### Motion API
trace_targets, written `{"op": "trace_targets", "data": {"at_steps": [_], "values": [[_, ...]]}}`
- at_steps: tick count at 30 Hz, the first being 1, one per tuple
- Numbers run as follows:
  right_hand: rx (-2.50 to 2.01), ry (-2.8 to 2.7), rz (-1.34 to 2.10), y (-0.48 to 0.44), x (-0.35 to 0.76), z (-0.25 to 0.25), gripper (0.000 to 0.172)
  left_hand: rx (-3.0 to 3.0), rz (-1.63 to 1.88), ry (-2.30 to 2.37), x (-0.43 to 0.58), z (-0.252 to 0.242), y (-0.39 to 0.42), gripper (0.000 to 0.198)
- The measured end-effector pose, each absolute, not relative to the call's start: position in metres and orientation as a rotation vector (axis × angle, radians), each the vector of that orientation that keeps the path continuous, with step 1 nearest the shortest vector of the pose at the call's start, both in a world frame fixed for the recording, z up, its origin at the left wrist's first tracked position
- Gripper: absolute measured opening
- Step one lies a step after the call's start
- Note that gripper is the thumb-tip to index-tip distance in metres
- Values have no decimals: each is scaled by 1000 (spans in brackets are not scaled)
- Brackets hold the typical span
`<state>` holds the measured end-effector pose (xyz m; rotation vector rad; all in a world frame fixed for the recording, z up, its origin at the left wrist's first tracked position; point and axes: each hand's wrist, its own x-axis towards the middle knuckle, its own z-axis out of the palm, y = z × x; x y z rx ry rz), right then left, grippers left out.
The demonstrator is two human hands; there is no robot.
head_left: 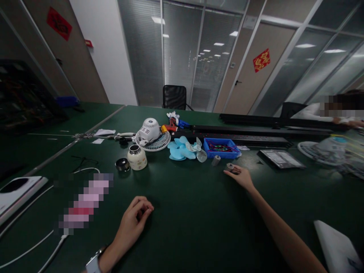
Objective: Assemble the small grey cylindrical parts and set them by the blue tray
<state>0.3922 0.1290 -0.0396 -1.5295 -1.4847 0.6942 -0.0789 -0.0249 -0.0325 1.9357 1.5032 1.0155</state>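
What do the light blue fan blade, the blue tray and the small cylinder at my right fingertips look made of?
Fan blade: moulded plastic, by its even pale blue colour and soft sheen. Blue tray: likely plastic too, uniform glossy walls. Small cylinder by the right hand: grey and dull, maybe metal or a wound roll; too small to tell.

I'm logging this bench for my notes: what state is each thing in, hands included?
white jar, upright, uncapped
dark cap, lying beside the jar
blue fan blade, detached, lying flat
fan grille, lying flat, motor housing on top
left hand, fingers curled
right hand, fingertips on grey cylinder
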Motion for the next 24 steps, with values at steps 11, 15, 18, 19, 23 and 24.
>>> {"op": "trace_targets", "data": {"at_steps": [11,15,18,19,23,24], "values": [[-1153,-2023,1054,12,248,-13,48,2042,1045,1219,-26,-10,-42,17],[-1030,-2119,1041,-4,202,-14,37,2126,1069,1177,-2,3,-44,22],[-1041,-2137,1002,-5,185,-17,30,2189,1094,1209,-1,4,-43,17],[-1047,-2132,993,-4,183,-19,30,2208,1110,1216,-2,3,-42,15],[-1001,-2089,980,0,181,-26,31,2282,1144,1216,-6,1,-40,11],[-985,-2080,981,0,182,-27,32,2290,1145,1215,-6,1,-40,11]]}}
